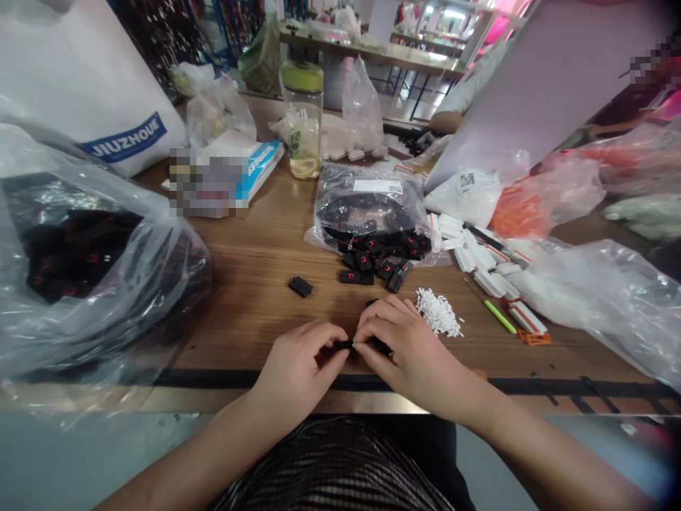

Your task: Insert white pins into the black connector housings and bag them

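Note:
My left hand (298, 369) and my right hand (404, 348) meet at the near edge of the wooden table (255, 284). Both pinch one small black plastic part (347, 345) between their fingertips; most of it is hidden by the fingers. A pile of tiny white pieces (439, 312) lies just right of my right hand. Several black parts with red marks (380, 259) spill from an open clear bag (367, 202) beyond my hands. One lone black part (301, 286) lies to the left of that heap.
A big clear bag of black parts (79, 262) fills the left side. White parts (489, 266), a green pen (499, 316) and an orange clip (533, 338) lie at right beside more plastic bags (601, 298). A green-lidded bottle (303, 117) and a white carrier bag (90, 78) stand behind.

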A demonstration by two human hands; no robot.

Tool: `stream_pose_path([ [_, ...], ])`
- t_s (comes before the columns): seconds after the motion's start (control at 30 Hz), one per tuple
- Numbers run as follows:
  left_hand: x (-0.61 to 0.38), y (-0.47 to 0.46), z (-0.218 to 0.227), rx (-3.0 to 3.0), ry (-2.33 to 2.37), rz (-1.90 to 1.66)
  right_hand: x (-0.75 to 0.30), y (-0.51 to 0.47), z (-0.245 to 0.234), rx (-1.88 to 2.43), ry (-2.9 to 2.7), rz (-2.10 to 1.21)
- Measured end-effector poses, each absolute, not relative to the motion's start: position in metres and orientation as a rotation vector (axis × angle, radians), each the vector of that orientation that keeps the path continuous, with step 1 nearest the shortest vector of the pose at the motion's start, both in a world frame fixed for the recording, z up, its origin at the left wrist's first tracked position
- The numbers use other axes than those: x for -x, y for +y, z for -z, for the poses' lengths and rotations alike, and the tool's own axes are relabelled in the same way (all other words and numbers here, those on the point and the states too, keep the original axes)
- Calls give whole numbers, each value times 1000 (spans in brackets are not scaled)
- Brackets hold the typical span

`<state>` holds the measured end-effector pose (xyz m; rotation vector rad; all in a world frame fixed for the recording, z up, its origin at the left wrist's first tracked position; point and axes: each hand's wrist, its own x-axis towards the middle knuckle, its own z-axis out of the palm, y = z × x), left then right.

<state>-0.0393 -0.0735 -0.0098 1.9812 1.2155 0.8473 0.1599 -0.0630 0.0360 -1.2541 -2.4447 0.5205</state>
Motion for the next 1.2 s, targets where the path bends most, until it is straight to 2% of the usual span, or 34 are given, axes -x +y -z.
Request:
stream_pose_path([
  [0.43,39,-74,10,-1979,1214,-838,-155,-61,-35,1274,-2518,-495],
  [0.97,39,-76,12,-2006,1250,-830,-155,-74,-35,1175,-2532,-288],
  [1.1,38,-75,10,-2180,1283,-771,-178,-73,-41,1224,-2370,-250],
  [1.2,38,-74,11,-2227,1280,-752,-222,-68,-43,1433,-2182,-121],
])
